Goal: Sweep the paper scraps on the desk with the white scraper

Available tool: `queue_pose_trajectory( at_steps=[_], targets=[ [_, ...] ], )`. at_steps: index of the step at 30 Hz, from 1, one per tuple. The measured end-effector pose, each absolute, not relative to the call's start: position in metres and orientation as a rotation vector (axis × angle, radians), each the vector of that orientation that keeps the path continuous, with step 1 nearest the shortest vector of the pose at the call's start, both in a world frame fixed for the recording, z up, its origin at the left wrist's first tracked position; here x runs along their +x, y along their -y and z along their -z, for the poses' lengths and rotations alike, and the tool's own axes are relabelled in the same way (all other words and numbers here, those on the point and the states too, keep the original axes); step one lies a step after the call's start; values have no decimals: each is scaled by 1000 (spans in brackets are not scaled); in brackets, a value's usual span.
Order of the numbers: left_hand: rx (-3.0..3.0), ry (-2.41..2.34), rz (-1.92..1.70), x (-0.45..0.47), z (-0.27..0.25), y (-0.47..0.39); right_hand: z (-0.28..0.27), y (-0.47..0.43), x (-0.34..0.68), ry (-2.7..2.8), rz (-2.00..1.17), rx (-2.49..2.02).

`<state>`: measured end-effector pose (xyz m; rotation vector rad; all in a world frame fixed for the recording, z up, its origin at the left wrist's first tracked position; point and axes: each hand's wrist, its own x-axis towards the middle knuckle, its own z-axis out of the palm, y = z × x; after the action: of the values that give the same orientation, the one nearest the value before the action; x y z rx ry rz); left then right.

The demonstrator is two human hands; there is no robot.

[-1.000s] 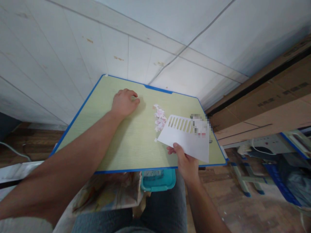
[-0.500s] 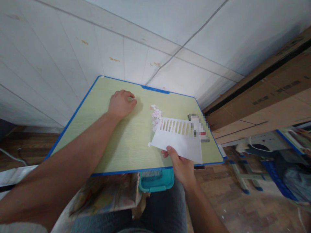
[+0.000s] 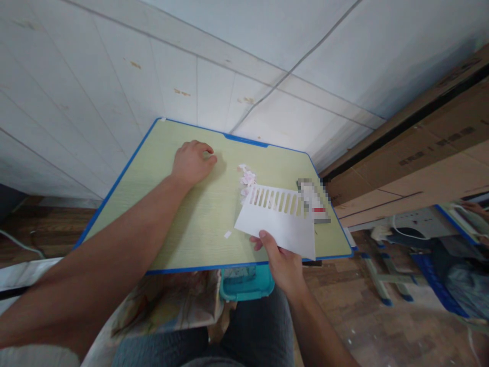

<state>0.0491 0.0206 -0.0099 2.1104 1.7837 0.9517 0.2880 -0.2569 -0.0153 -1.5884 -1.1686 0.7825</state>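
Note:
My right hand (image 3: pixel 284 262) grips the lower edge of a white paper sheet (image 3: pixel 278 227), its thumb on top and fingers underneath. A row of long rounded slots is cut along the sheet's far side. My left hand (image 3: pixel 194 162) rests on the green desktop (image 3: pixel 191 224), fingers loosely curled, with a small gap between thumb and forefinger and nothing seen in it. Between the hands lies a small heap of pale pink-white paper cut-outs (image 3: pixel 247 178), partly covered by the sheet. A small white scrap (image 3: pixel 228 234) lies left of the sheet.
A blurred-out item with a red mark (image 3: pixel 319 210) lies at the desk's right side. Below the front edge hangs a teal plastic box (image 3: pixel 247 294). Cardboard boxes (image 3: pixel 420 158) stand along the right, and a white panelled wall (image 3: pixel 214 92) is behind the desk.
My right hand and the sheet have shifted slightly left and toward me. The small white scrap has moved left and nearer, now apart from the sheet. My left hand is almost still.

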Motion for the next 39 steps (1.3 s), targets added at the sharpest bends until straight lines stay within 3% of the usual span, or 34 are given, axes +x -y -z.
queue_pose_trajectory(
  at_steps=[17,39],
  targets=[
    [2129,-1785,-926,48,14,-24,1,266,286,1163,-1001,-1608],
    [2103,-1810,-911,51,8,-20,-11,250,305,1141,-998,-1471]
  ],
)
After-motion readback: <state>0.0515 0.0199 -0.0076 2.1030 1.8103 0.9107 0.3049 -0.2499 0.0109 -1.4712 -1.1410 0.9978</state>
